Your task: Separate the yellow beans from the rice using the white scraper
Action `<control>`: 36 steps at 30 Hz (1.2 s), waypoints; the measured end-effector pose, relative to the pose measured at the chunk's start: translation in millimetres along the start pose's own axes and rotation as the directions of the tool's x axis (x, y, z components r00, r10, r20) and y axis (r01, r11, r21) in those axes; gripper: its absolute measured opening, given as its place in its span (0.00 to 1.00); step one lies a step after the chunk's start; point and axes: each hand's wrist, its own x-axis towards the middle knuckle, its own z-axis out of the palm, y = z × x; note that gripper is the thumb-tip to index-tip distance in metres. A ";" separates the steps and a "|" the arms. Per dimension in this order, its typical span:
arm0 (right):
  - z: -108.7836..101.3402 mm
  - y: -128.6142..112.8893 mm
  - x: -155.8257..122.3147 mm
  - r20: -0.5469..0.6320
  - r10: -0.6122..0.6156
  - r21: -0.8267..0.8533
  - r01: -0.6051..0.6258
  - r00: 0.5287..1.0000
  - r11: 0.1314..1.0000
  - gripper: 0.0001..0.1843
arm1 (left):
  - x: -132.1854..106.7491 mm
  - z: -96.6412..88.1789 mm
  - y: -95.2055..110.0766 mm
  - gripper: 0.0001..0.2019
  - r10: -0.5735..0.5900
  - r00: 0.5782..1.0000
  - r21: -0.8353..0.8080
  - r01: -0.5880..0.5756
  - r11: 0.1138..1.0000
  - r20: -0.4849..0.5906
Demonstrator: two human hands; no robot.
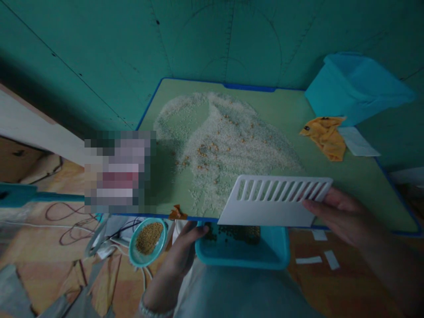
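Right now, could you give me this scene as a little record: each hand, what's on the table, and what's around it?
Left hand: holds the left end of a blue tray, thumb over its rim
In the tray: dark grains
Right hand: grips a white slotted panel
On the table: pale grains, with round tan beans scattered among them
Table's right side: yellow cloth, blue bin
Near the left hand: bowl of tan grains

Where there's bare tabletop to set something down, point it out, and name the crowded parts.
The tabletop has bare patches: one between the orange cloth, right hand and right edge; another at the back, between the pale grains and blue bin. Crowded: the middle, under grains and yellowish pieces, and the front, where that hand holds a slotted white scraper.
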 end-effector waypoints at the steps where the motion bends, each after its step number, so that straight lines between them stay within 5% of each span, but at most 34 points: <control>1: 1.0 -2.4 2.2 0.000 -0.019 0.025 0.019 1.000 1.000 0.12 | 0.1 -0.1 -0.2 0.16 -0.004 1.000 0.003 0.004 1.000 -0.001; 6: 19.3 -24.3 22.8 -0.121 -0.177 0.179 0.197 0.977 0.964 0.12 | -0.7 -2.0 -0.6 0.18 0.013 1.000 -0.011 -0.013 1.000 0.002; 12: 42.1 -48.5 49.0 -0.046 -0.265 0.103 0.269 0.963 0.958 0.11 | -5.2 -11.1 4.1 0.19 0.052 0.999 -0.055 -0.051 0.997 0.016; 20: 47.3 -54.8 50.6 0.008 -0.199 0.089 0.197 0.980 0.976 0.16 | -10.7 -10.3 18.7 0.25 0.180 0.978 -0.067 -0.188 0.980 -0.107; 36: 45.6 -45.0 40.1 0.024 -0.116 0.094 0.113 0.993 0.989 0.17 | -6.4 -13.7 15.3 0.29 0.195 0.979 -0.081 -0.200 0.976 -0.061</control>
